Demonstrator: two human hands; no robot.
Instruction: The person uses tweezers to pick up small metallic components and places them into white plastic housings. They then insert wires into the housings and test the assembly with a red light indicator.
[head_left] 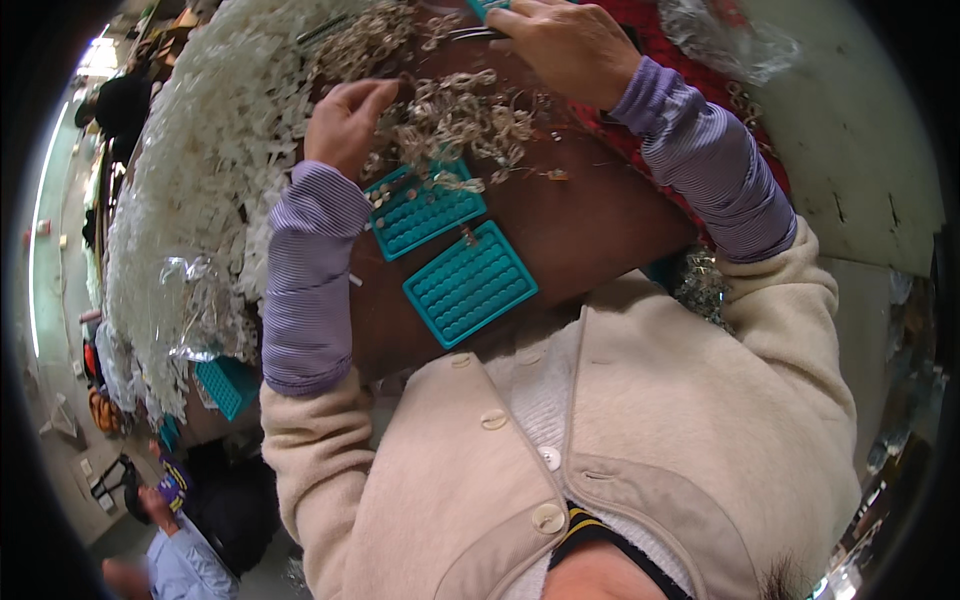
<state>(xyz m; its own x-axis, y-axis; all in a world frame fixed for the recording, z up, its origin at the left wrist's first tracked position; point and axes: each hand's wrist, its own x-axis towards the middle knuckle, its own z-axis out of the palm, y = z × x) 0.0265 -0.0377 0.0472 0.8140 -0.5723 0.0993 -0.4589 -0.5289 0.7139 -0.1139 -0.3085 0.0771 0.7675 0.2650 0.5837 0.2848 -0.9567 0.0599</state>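
Note:
My left hand [350, 125] is closed in a pinch at the left edge of a pile of small beige looped pieces [460, 115]; whatever sits between its fingertips is too small to make out. My right hand [575, 50] is closed at the far side of the table, gripping slim metal tweezers [475, 33] that point left. A teal tray [488, 6] shows partly beside its fingers. Nearer to me lie two teal trays with rows of round hollows: one [405, 243] has loose pieces on it, and the front one [440, 325] has a small piece at its far edge.
A large heap of white translucent strips [200, 150] covers the left side. Another beige pile [365, 45] lies farther off. Red cloth [660, 30] and clear plastic film [735, 45] are at right. A teal basket [228, 385] stands lower left, near other people [190, 555].

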